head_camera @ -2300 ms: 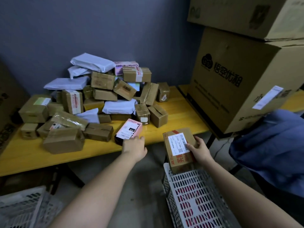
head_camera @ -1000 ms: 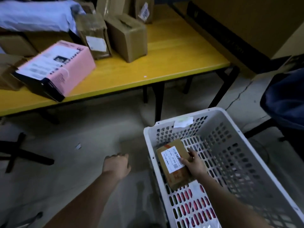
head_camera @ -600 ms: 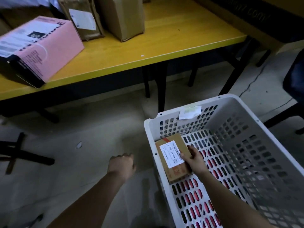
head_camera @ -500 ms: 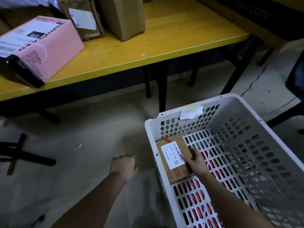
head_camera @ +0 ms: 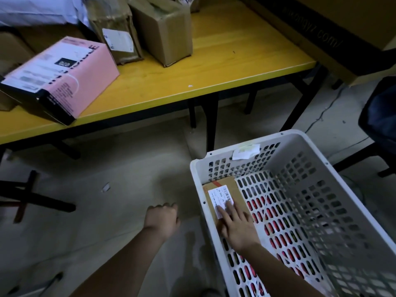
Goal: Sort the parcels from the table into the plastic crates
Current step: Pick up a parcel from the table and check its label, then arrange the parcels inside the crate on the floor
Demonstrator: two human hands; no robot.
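Observation:
A small brown parcel (head_camera: 227, 189) with a white shipping label lies flat in the far-left corner of the white perforated plastic crate (head_camera: 334, 174) on the floor. My right hand (head_camera: 234, 224) rests on top of it, fingers straight and spread across the label. My left hand (head_camera: 162, 217) hangs over the floor left of the crate, fingers loosely curled, holding nothing. On the yellow table (head_camera: 214, 69) lie a pink and black box (head_camera: 64, 76) at the front edge and brown cardboard parcels (head_camera: 165, 28) behind it.
A large cardboard box (head_camera: 334, 28) stands at the upper right beyond the table. A dark blue chair (head_camera: 381, 116) is at the right edge. Black table legs (head_camera: 205, 116) stand just behind the crate. A black stand base (head_camera: 27, 198) lies on the floor at left.
My right hand lowered the brown parcel flat into the crate's corner, released its grip and now lies flat on the label. My left hand stayed where it was.

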